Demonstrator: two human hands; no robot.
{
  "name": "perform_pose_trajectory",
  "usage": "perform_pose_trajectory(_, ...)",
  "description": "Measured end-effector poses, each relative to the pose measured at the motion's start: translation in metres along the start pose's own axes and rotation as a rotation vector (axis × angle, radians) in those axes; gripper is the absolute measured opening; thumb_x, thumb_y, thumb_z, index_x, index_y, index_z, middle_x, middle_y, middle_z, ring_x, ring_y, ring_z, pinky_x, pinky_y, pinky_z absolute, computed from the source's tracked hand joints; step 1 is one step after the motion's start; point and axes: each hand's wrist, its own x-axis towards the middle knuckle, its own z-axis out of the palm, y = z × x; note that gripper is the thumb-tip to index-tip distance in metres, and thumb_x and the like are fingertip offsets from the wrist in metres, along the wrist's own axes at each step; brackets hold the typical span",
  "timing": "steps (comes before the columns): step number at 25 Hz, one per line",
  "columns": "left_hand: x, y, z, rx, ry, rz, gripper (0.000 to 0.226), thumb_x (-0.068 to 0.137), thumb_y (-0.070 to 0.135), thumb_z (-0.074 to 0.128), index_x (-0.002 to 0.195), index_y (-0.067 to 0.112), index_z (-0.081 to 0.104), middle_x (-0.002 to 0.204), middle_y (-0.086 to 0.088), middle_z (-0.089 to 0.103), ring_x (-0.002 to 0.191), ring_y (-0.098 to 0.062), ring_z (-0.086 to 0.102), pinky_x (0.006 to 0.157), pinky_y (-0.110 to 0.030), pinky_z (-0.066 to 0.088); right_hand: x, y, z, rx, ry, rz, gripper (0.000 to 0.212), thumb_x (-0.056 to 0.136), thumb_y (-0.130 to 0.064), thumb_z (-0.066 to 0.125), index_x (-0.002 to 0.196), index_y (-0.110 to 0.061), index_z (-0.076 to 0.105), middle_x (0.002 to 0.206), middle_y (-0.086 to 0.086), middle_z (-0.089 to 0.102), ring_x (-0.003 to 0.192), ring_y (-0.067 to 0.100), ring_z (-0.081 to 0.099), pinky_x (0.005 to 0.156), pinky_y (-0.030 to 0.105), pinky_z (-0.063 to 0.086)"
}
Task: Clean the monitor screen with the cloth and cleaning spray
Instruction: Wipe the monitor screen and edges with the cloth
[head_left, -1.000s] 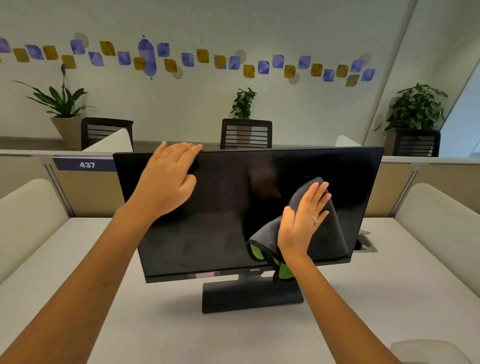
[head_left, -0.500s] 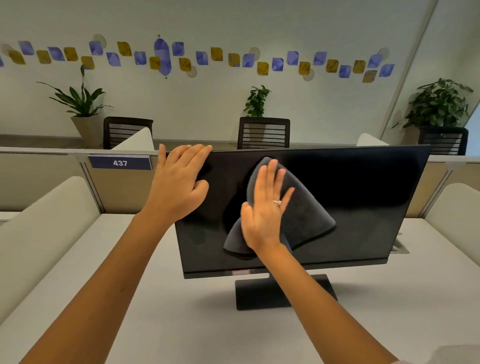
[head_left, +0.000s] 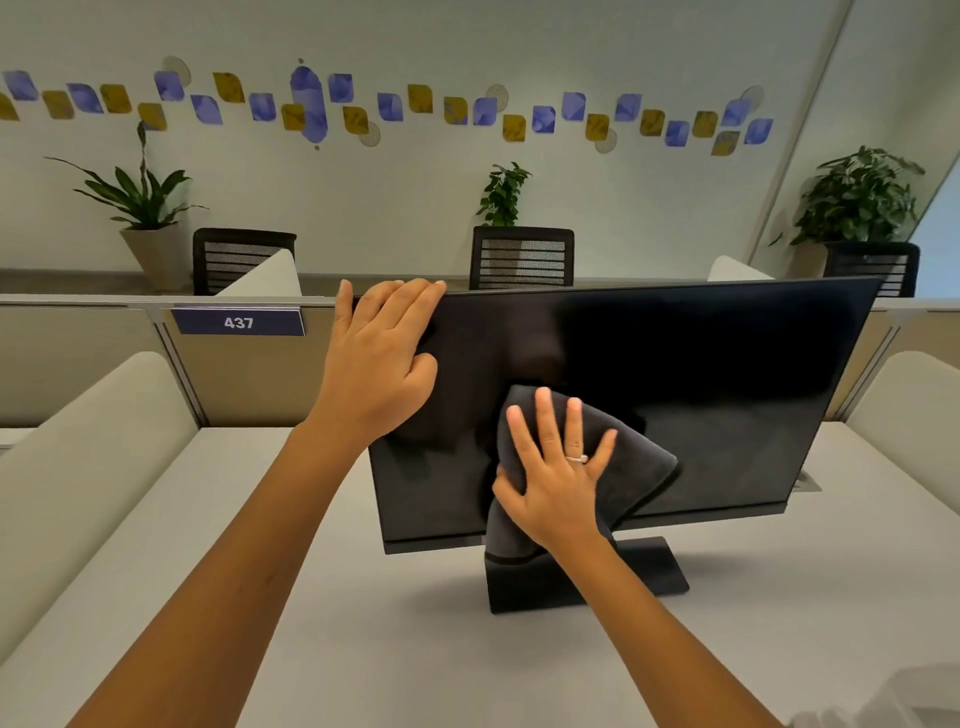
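Monitor screen (head_left: 675, 389) stands on the worktop (head_left: 363, 649); left hand (head_left: 376, 364) grips its top corner, steadying it, right hand (head_left: 558, 483) presses the grey cloth (head_left: 639, 467) flat, fingers spread. Wiping step, I judge; next stroke rightward, toward uncovered glass

Monitor (head_left: 701, 384) on desk (head_left: 363, 623); cloth (head_left: 634, 467) at screen's lower left; chairs (head_left: 522, 257) & plants (head_left: 857, 197) behind partition (head_left: 104, 358).
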Motion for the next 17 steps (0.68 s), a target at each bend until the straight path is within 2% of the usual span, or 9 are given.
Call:
perform_pose_trajectory(3,0.0,-0.001,0.0,-0.008,-0.008,0.001,0.059,0.079,0.024,0.036,0.138,0.021,0.038,0.142,0.0,0.044,0.136,-0.021,0.03,0.116,-0.048,-0.003,-0.003,0.016,-0.005,0.061,0.007,0.228,0.078,0.083,-0.043,0.035,0.15,-0.028,-0.001,0.159,0.001,-0.01,0.145,0.031,-0.006,0.109,0.066,-0.001)
perform_pose_trajectory(5,0.0,-0.002,-0.001,-0.007,-0.022,0.006,0.06,0.08,0.024,0.035,0.14,0.021,0.037,0.144,0.001,0.042,0.137,-0.02,0.028,0.116,-0.047,-0.004,0.006,0.02,-0.012,0.112,0.039,0.366,0.074,0.085,-0.04,0.031,0.149,-0.028,-0.004,0.158,0.002,-0.008,0.145,0.03,-0.006,0.11,0.066,0.003)
perform_pose_trajectory(8,0.001,-0.006,-0.003,-0.036,-0.04,0.028,0.061,0.08,0.022,0.034,0.141,0.021,0.034,0.146,0.002,0.039,0.14,-0.019,0.024,0.116,-0.043,-0.005,0.029,0.017,-0.023,0.22,0.125,0.487,0.071,0.088,-0.038,0.029,0.148,-0.03,-0.007,0.158,0.002,-0.006,0.145,0.029,-0.008,0.112,0.063,0.001)
perform_pose_trajectory(11,-0.006,-0.016,-0.003,-0.104,-0.028,0.035,0.064,0.08,0.02,0.035,0.144,0.019,0.027,0.153,0.001,0.027,0.144,-0.017,0.012,0.117,-0.041,-0.004,0.051,0.007,-0.031,0.327,0.21,0.514,0.072,0.088,-0.035,0.031,0.149,-0.026,-0.005,0.159,0.003,-0.004,0.145,0.026,-0.011,0.112,0.06,-0.004)
perform_pose_trajectory(14,-0.029,-0.024,0.004,-0.22,0.027,-0.033,0.075,0.078,0.014,0.041,0.147,0.018,0.012,0.158,0.003,0.005,0.145,-0.013,-0.004,0.118,-0.045,0.002,0.064,-0.01,-0.033,0.367,0.24,0.482,0.071,0.087,-0.031,0.032,0.15,-0.022,0.0,0.159,0.004,-0.003,0.145,0.026,-0.012,0.112,0.059,-0.007)
perform_pose_trajectory(16,-0.05,-0.027,0.011,-0.385,0.041,-0.109,0.084,0.076,0.008,0.044,0.148,0.021,0.002,0.157,0.009,-0.005,0.144,-0.011,-0.005,0.118,-0.045,0.006,0.068,-0.024,-0.032,0.366,0.239,0.45,0.072,0.086,-0.03,0.032,0.15,-0.021,0.0,0.159,0.002,-0.005,0.145,0.026,-0.013,0.112,0.06,-0.008)
perform_pose_trajectory(17,-0.061,-0.029,0.016,-0.497,0.027,-0.157,0.087,0.075,0.006,0.044,0.148,0.023,-0.001,0.156,0.012,-0.007,0.144,-0.007,-0.004,0.118,-0.041,0.007,0.069,-0.033,-0.031,0.362,0.234,0.426,0.074,0.085,-0.03,0.033,0.15,-0.021,-0.001,0.159,0.001,-0.006,0.145,0.026,-0.014,0.112,0.06,-0.009)
